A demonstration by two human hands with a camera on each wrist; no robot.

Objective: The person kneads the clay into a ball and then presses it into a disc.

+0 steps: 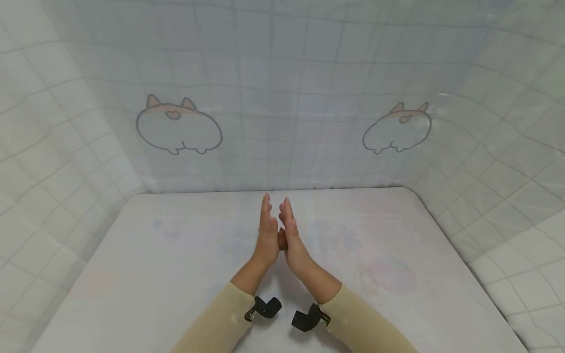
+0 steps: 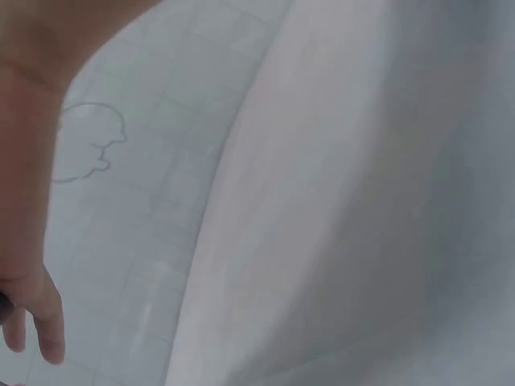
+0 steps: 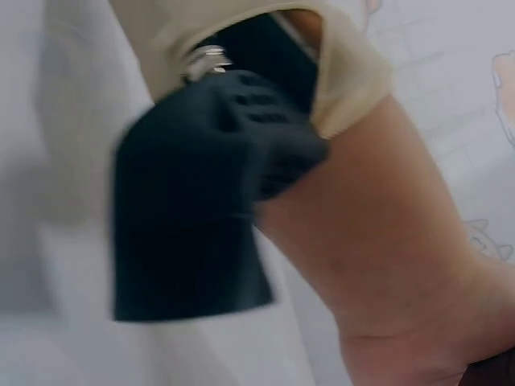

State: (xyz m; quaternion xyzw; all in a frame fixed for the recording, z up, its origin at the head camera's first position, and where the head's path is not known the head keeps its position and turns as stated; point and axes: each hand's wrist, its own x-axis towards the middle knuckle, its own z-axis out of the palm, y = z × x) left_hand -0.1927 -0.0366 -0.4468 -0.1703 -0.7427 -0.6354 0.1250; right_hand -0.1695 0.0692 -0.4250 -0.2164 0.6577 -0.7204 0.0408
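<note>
Both hands are raised over the table, palms facing each other and fingers pointing away from me. Between the left hand point(image 1: 267, 240) and the right hand point(image 1: 295, 247) is a small rounded brown object point(image 1: 282, 239), pressed by the palms near their heels. The fingers of both hands look straight, and the fingertips stand a little apart. In the left wrist view, a bare wrist point(image 2: 24, 185) and part of a hand run down the left side. The right wrist view shows a bare forearm point(image 3: 378, 233) and a dark brown bit of the object point(image 3: 492, 373). Its exact kind cannot be told.
Black wrist mounts point(image 1: 268, 308) sit on both cream sleeves point(image 1: 220, 318); one mount point(image 3: 193, 209) looms large in the right wrist view. A pale patterned cover lies over the table point(image 1: 154, 264). White grid-patterned sheets point(image 1: 291, 98) with animal drawings point(image 1: 178, 127) hang around it.
</note>
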